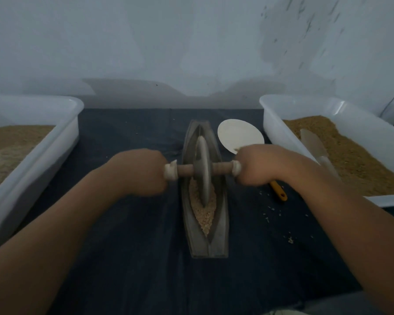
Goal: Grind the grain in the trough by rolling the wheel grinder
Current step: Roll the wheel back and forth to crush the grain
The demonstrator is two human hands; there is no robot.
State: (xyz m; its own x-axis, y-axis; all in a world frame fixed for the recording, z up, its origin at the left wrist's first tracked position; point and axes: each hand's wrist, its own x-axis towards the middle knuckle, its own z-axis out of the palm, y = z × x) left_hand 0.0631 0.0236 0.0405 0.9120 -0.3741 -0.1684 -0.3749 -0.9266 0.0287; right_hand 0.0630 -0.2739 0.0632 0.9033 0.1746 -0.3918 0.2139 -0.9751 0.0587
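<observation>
Head view: wheel grinder (203, 171), a grey disc on a wooden axle, stands upright on edge in the trough (218, 242), approx. mid-length, w/ its lower rim sunk in the grain (203, 214). The grain is heaped in the near half of the channel. The trough is a long, boat-shaped grey vessel, set lengthwise away from the viewer at ctr of the desk (134, 246), which is covered by a dark blue cloth. Left grip (143, 172) is curled tight around the pale left end of the axle; right grip (257, 164) is curled tight around the pale right end. The axle lies horiz. across the trough. Just beyond the right grip, beside the trough's far half, sits a white dish (239, 135) w/ a few grains at its near edge. A yellow handle (279, 192) shows below the right grip; the rest of that tool is hidden. Loose grains (290, 241) dot the cloth to the right. At either side stand the left tub (62, 137) and right tub (273, 123), white plastic, each w/ brown grain; a clear scoop (314, 144) lies in the right tub.
</observation>
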